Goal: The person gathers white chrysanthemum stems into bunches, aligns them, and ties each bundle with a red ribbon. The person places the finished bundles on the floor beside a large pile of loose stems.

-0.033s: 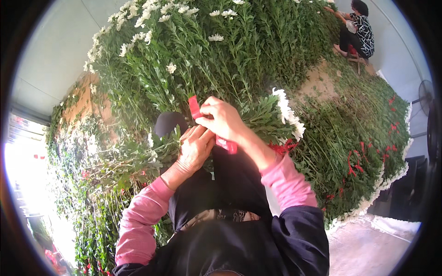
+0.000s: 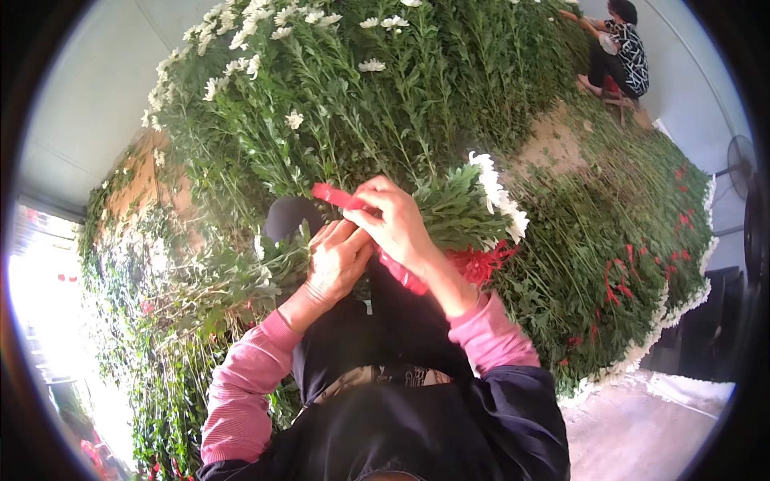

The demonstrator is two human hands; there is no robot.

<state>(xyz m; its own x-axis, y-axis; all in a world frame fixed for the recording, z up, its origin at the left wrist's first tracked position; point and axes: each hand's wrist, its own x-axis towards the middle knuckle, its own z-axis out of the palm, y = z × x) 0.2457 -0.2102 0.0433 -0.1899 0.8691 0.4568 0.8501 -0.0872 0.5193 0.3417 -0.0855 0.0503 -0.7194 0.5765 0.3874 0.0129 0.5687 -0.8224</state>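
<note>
A bunch of white chrysanthemums (image 2: 457,204) lies across my dark-trousered knees, white heads to the right and leafy stems to the left. My left hand (image 2: 338,258) is wrapped round its stems at the middle. Just right of it, my right hand (image 2: 393,220) pinches a red ribbon (image 2: 333,195). One end of the ribbon sticks out to the left above my hands. Another red length shows below my right wrist. Whether the ribbon passes fully round the stems is hidden by my fingers.
Red ribbon strands (image 2: 477,263) lie by my right forearm. Cut chrysanthemums (image 2: 401,104) are heaped in front. Bunches with red ties (image 2: 622,280) are piled at the right. Loose stems (image 2: 176,297) lie left. A person (image 2: 622,56) sits on a stool at the far right, near a fan (image 2: 739,164).
The ribbon's free end has swung left and lies flatter. My right hand has turned slightly, and more red ribbon shows below its wrist. My left hand stays on the stems.
</note>
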